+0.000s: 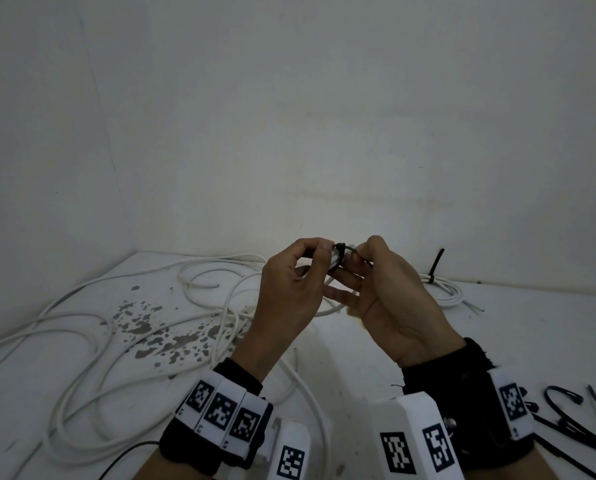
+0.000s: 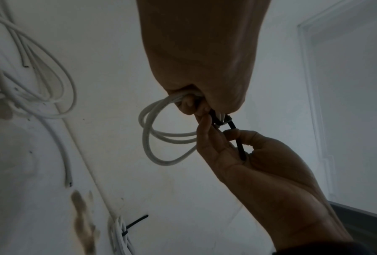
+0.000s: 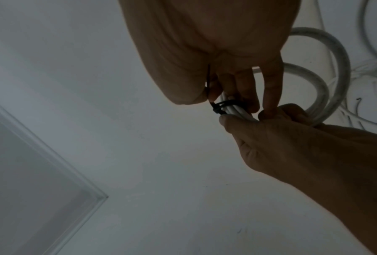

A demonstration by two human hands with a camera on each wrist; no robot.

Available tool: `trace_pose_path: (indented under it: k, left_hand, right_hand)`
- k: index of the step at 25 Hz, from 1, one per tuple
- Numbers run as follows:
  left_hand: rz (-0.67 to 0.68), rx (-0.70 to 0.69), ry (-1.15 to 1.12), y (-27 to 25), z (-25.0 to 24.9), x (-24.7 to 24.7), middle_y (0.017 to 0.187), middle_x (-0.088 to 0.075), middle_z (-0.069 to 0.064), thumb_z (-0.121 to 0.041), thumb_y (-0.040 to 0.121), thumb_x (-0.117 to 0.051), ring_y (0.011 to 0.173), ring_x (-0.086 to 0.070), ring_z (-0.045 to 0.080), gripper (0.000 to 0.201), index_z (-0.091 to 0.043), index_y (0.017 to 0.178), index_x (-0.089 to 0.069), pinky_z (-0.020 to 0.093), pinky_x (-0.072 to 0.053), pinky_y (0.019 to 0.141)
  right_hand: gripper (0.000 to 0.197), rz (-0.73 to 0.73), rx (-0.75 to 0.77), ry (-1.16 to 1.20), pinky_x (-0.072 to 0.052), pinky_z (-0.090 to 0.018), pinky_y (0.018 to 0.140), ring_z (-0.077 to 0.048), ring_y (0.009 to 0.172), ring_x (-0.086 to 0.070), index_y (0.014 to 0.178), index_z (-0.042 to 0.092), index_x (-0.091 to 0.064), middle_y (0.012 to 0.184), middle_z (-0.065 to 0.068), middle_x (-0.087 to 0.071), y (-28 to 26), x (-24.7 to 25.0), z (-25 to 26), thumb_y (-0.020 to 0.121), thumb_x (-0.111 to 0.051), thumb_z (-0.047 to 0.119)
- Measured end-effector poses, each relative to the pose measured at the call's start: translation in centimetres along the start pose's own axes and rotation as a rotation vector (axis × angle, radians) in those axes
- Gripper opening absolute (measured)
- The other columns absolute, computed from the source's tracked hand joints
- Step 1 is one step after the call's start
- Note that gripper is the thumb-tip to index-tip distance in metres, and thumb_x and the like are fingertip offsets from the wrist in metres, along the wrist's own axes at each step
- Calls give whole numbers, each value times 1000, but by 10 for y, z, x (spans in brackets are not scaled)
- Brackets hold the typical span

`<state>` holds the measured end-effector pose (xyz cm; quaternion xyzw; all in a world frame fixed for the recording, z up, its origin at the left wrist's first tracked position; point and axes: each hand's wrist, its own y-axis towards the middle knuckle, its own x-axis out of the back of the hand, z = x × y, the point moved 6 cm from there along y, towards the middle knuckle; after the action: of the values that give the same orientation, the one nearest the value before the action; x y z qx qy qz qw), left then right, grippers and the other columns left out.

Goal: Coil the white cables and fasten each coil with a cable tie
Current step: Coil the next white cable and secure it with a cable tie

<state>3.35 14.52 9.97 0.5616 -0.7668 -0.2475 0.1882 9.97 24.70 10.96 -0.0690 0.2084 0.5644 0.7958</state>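
Observation:
Above the white table (image 1: pixel 497 341), both hands hold a small coil of white cable (image 2: pixel 152 138). A black cable tie (image 1: pixel 340 254) is looped round the coil's bunched strands (image 3: pixel 237 110). My left hand (image 1: pixel 326 252) pinches the coil just beside the tie, thumb on top. My right hand (image 1: pixel 353 252) pinches the tie's black tail (image 2: pixel 239 146) between thumb and forefinger, close to the tie's head (image 2: pixel 225 119). Its other fingers lie along the coil. The rest of the coil (image 3: pixel 322 86) hangs below the hands.
Loose white cables (image 1: pixel 116 323) sprawl over the left of the table, across dark stains (image 1: pixel 151 327). A tied coil (image 1: pixel 442 289) with an upright black tie end (image 1: pixel 437 263) lies at the back right. Spare black cable ties (image 1: pixel 573 420) lie at the front right. Walls close the back and left.

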Motion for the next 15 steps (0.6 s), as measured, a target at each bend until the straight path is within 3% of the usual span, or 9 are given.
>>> trace_pose_path:
  k: [3, 6, 7, 12, 15]
  left_hand:
    - [1, 9, -43, 0, -1, -1, 94, -73, -1, -25, 100, -55, 84, -72, 6, 20, -12, 97, -70, 19, -56, 64]
    - [0, 38, -104, -1, 2, -3, 94, -72, 1, -26, 99, -56, 82, -73, 14, 20, -11, 97, -69, 35, -61, 60]
    - [-10, 38, -101, -1, 2, -2, 93, -73, -1, -26, 99, -57, 82, -73, 14, 19, -12, 96, -69, 36, -61, 60]
    - [-80, 16, -132, -5, 0, -1, 91, -73, 4, -26, 96, -61, 76, -74, 16, 21, -7, 96, -69, 33, -60, 57]
    - [-180, -33, -88, -6, -4, 2, 97, -68, 6, -26, 93, -65, 68, -70, 10, 13, -18, 88, -73, 23, -56, 57]
  right_hand:
    - [32, 10, 24, -7, -58, -41, 74, -18, 81, -70, 71, 13, -49, 71, 0, -67, -2, -3, 0, 100, -37, 12]
    - [35, 35, 57, -52, -57, -38, 73, -18, 85, -74, 77, 10, -60, 79, -3, -71, -3, -7, -1, 105, -40, 18]
    - [34, 41, 70, -80, -58, -35, 72, -20, 88, -74, 81, 9, -64, 81, -4, -72, -4, -7, -1, 106, -43, 21]
    - [31, 37, 81, -43, -57, -30, 68, -20, 87, -69, 81, 7, -64, 78, -6, -69, 0, -5, -4, 104, -44, 15]
    - [34, 64, 85, 32, -57, -34, 77, -15, 85, -68, 76, 11, -62, 78, -2, -68, 0, -7, -4, 103, -42, 14]
